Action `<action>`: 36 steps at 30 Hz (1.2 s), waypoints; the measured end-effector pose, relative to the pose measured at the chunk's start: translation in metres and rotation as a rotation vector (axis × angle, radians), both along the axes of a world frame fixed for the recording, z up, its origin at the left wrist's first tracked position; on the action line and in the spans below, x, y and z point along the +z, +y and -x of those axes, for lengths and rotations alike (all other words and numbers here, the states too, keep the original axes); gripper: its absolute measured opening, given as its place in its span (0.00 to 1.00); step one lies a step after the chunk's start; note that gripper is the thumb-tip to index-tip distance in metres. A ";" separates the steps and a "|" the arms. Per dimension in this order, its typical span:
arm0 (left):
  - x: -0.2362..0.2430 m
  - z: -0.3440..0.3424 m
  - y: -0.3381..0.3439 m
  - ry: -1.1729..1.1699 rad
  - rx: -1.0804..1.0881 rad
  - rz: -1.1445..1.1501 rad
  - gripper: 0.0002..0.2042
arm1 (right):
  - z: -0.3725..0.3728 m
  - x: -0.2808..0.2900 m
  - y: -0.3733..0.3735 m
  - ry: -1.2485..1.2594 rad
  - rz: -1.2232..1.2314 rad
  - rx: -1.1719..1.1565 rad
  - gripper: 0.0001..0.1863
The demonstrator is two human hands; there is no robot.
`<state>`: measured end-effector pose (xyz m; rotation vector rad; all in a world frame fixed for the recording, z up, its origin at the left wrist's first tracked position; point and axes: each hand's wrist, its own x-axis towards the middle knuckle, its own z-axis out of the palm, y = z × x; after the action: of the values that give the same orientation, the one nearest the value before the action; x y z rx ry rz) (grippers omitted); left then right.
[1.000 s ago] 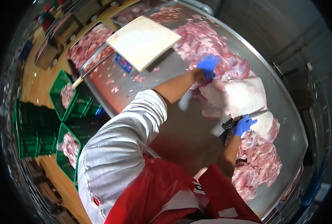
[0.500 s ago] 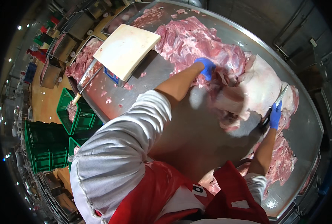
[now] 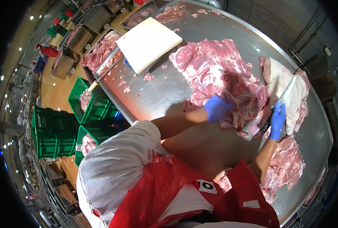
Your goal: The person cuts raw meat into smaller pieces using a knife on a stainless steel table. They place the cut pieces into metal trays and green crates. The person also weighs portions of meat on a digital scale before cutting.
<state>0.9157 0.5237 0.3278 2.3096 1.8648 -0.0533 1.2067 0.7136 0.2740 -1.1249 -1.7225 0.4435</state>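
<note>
A large slab of raw pink meat lies spread on the steel table. At its near edge is my blue-gloved left hand; its fingers are smeared by motion and partly lost against the meat. My right hand, also gloved in blue, is closed round the handle of a knife, whose blade points away and to the right. Under the blade lies a piece with pale skin, just right of the slab. Nearer to me on the right rests more cut meat.
A white cutting board is raised on a stand at the table's left side. Beside it, a long rod with a pale handle reaches over the edge. Green crates stand on the floor at left. Meat fills a metal bin behind.
The slab now lies meat side up, turned away from the skin-covered piece at right. My left hand has come nearer to me. My right hand still holds the knife. The view has shifted somewhat.
</note>
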 end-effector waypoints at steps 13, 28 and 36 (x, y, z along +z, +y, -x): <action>0.023 0.257 -0.140 0.126 1.020 -1.107 0.15 | 0.025 -0.035 -0.136 -0.062 0.410 0.213 0.23; -0.048 0.351 -0.084 -1.010 1.568 -0.912 0.23 | 0.047 -0.062 -0.070 -0.409 0.179 0.255 0.23; -0.007 0.321 -0.068 -1.466 1.565 -0.814 0.24 | 0.026 -0.064 -0.072 -0.204 0.369 0.294 0.18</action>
<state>0.5951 0.4560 0.3210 -0.0921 1.9846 1.9999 1.1807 0.6416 0.2102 -1.2094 -2.0522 0.8831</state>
